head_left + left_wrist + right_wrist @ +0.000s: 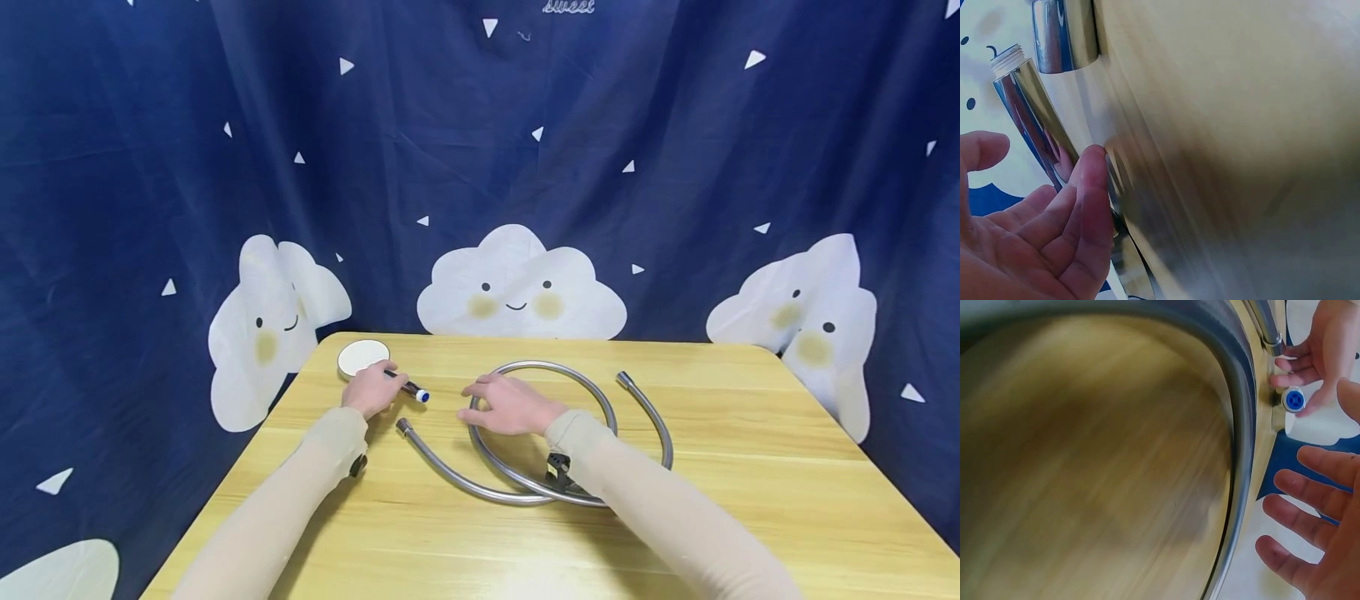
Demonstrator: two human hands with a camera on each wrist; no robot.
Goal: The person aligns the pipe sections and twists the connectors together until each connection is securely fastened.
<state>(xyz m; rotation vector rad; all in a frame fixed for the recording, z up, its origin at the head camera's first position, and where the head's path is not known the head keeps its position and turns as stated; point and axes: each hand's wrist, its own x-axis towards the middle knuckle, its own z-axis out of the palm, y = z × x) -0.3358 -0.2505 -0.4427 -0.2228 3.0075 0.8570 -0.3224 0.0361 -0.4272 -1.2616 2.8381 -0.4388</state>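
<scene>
Left hand [371, 390] is straddling the slim, mirror-bright handle [1035, 115] of a round, white-faced shower head [363, 353], thumb and fingers apart, presumably because that gap is suiting a smooth cylinder (whether skin is touching metal, I cannot tell). Loose-fingered and spread, the right hand [517, 404] is hanging over the left side of a silver-grey, flexible hose [532, 364], whose springy build is probably keeping it looping. On the pale yellow, wood-grained bench [450, 546], the shower head is lying far left, its white threaded tip [423, 396] pointing hoseward.
</scene>
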